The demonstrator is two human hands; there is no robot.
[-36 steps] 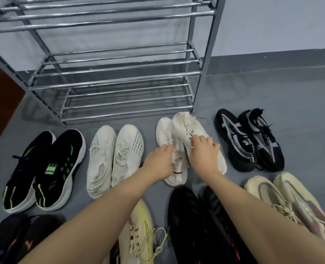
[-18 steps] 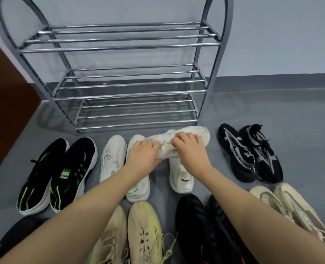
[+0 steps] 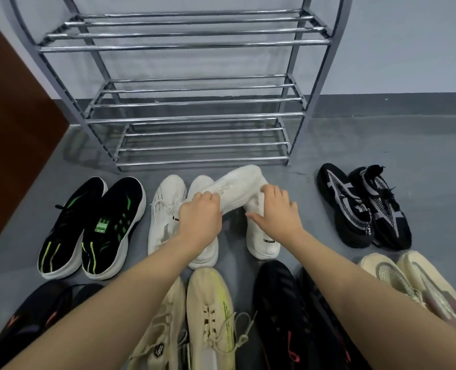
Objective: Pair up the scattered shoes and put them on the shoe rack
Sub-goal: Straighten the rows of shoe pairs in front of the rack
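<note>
Before the rack (image 3: pixel 189 44), left grip (image 3: pixel 200 217) still clutches the tilted white shoe (image 3: pixel 234 190); right grip (image 3: pixel 277 212) seemingly loosened, fingers spread.

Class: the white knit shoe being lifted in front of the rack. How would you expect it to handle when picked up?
The white knit shoe probably feels light and soft: the left hand lifts its end easily. The sock-like upper likely flexes. Its thick sole should keep it from folding.
</note>
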